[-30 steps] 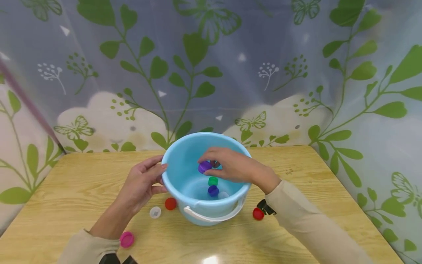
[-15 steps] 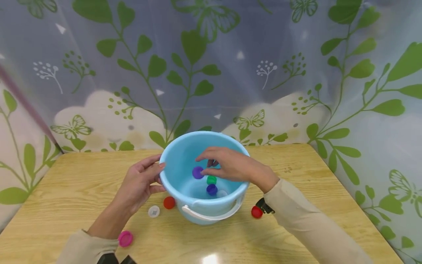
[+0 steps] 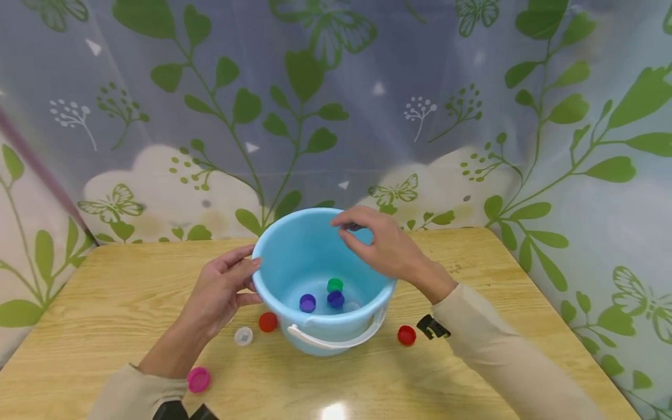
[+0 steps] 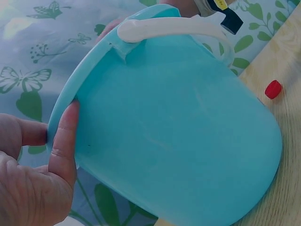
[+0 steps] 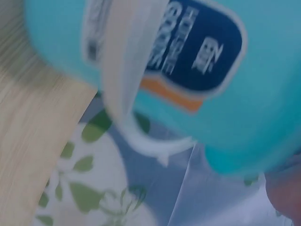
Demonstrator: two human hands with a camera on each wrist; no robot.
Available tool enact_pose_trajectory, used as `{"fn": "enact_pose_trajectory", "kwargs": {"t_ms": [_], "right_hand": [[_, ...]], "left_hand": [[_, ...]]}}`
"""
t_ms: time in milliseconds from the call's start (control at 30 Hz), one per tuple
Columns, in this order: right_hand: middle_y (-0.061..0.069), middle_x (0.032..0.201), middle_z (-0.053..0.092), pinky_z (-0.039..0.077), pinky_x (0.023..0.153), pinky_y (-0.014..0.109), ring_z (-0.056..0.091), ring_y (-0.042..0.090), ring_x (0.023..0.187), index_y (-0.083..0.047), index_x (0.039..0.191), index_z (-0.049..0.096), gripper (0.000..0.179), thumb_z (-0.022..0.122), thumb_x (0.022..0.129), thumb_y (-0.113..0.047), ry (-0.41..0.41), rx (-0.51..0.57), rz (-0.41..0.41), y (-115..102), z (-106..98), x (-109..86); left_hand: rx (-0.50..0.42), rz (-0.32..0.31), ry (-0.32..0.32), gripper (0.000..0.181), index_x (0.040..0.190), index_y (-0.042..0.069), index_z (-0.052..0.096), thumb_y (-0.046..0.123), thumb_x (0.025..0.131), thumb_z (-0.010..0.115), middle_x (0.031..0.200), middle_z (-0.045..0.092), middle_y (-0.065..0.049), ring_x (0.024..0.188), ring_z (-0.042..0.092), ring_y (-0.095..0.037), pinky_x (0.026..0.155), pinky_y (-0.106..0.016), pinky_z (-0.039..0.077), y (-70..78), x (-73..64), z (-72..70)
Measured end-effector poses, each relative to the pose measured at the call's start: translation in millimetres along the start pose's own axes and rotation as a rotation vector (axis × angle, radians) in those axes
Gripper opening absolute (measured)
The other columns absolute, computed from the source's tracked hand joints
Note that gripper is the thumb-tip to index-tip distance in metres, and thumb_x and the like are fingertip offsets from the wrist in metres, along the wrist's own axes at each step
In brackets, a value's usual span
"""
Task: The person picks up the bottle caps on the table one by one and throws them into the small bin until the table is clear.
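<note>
My left hand [image 3: 226,286] pinches the left rim of a light blue bucket [image 3: 320,344] between thumb and fingers; in the left wrist view the fingers lie along the outer wall [image 4: 174,127]. Over the bucket's right rim is my right hand [image 3: 385,242], its fingers loosely bent with nothing visible between them. On the bucket's floor lie a purple bottle cap [image 3: 307,303], a green cap [image 3: 335,285], a dark blue cap [image 3: 335,300] and a whitish cap [image 3: 352,306] partly behind the front rim. A white handle [image 3: 336,344] hangs down in front.
On the wooden table [image 3: 131,303] lie an orange-red cap [image 3: 268,322], a white cap [image 3: 244,336] and a pink cap [image 3: 199,380] left of the bucket. A red cap [image 3: 406,335] sits to its right. Leaf-patterned curtains [image 3: 210,105] stand behind and at the sides.
My right hand let go of the purple cap, which dropped to the bucket's floor. That hand then rose toward the right rim. My left hand still grips the rim.
</note>
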State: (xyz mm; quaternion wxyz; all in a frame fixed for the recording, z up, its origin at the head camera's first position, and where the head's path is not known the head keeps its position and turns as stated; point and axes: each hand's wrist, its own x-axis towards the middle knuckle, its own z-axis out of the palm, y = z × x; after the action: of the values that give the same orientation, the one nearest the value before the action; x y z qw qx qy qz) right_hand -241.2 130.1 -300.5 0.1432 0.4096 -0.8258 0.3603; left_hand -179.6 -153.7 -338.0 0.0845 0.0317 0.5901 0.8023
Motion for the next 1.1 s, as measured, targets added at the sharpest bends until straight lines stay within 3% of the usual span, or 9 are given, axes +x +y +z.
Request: {"fn": "enact_pose_trajectory", "kwargs": {"t_ms": [200, 400, 533, 733, 900, 1100], "right_hand": [[0.004, 0.113, 0.062, 0.053, 0.085, 0.038, 0.058, 0.016, 0.1, -0.005, 0.114, 0.064, 0.021, 0.059, 0.094, -0.005, 0.117, -0.041, 0.072, 17, -27, -26.9], [0.005, 0.117, 0.06, 0.054, 0.084, 0.04, 0.059, 0.018, 0.099, -0.005, 0.12, 0.061, 0.025, 0.058, 0.095, -0.009, 0.119, -0.13, 0.194, 40, -42, -75.0], [0.009, 0.119, 0.058, 0.055, 0.082, 0.04, 0.059, 0.02, 0.099, -0.005, 0.123, 0.058, 0.028, 0.056, 0.097, -0.015, 0.014, -0.125, 0.294, 55, -36, -111.9], [0.003, 0.125, 0.054, 0.052, 0.087, 0.041, 0.056, 0.024, 0.108, -0.01, 0.126, 0.056, 0.036, 0.062, 0.095, -0.027, -0.256, -0.081, 0.379, 62, -20, -150.7], [0.002, 0.128, 0.051, 0.048, 0.093, 0.042, 0.049, 0.023, 0.116, -0.011, 0.125, 0.059, 0.04, 0.065, 0.092, -0.033, -0.442, -0.102, 0.344, 59, -6, -169.6], [-0.005, 0.109, 0.055, 0.052, 0.078, 0.025, 0.054, 0.009, 0.094, -0.016, 0.113, 0.064, 0.024, 0.069, 0.089, -0.018, -0.473, -0.146, 0.246, 58, 5, -179.4]], "left_hand": [[-0.003, -0.007, -0.001, 0.049, 0.135, -0.011, 0.039, 0.01, 0.095, 0.059, 0.089, 0.059, -0.01, 0.063, 0.059, -0.012, 0.063, -0.033, 0.059, -0.1, 0.1, 1.0], [-0.008, -0.007, 0.005, 0.049, 0.135, -0.011, 0.038, 0.009, 0.095, 0.059, 0.09, 0.059, -0.01, 0.064, 0.059, -0.012, 0.063, -0.033, 0.059, -0.1, 0.3, 0.9], [-0.005, -0.011, -0.001, 0.05, 0.136, -0.011, 0.038, 0.01, 0.095, 0.059, 0.09, 0.059, -0.01, 0.064, 0.059, -0.012, 0.063, -0.033, 0.059, -0.8, 0.5, 0.6], [-0.009, -0.016, 0.001, 0.05, 0.136, -0.01, 0.037, 0.01, 0.095, 0.059, 0.09, 0.058, -0.009, 0.064, 0.059, -0.012, 0.063, -0.033, 0.059, -1.2, -0.1, 0.5], [-0.015, -0.018, -0.006, 0.051, 0.136, -0.01, 0.037, 0.011, 0.095, 0.06, 0.091, 0.058, -0.009, 0.064, 0.06, -0.012, 0.064, -0.033, 0.059, -1.5, -0.6, 0.0], [-0.024, -0.017, -0.023, 0.053, 0.137, -0.009, 0.037, 0.013, 0.095, 0.061, 0.092, 0.059, -0.009, 0.065, 0.061, -0.012, 0.064, -0.033, 0.059, -3.1, 0.3, -2.0]]}}
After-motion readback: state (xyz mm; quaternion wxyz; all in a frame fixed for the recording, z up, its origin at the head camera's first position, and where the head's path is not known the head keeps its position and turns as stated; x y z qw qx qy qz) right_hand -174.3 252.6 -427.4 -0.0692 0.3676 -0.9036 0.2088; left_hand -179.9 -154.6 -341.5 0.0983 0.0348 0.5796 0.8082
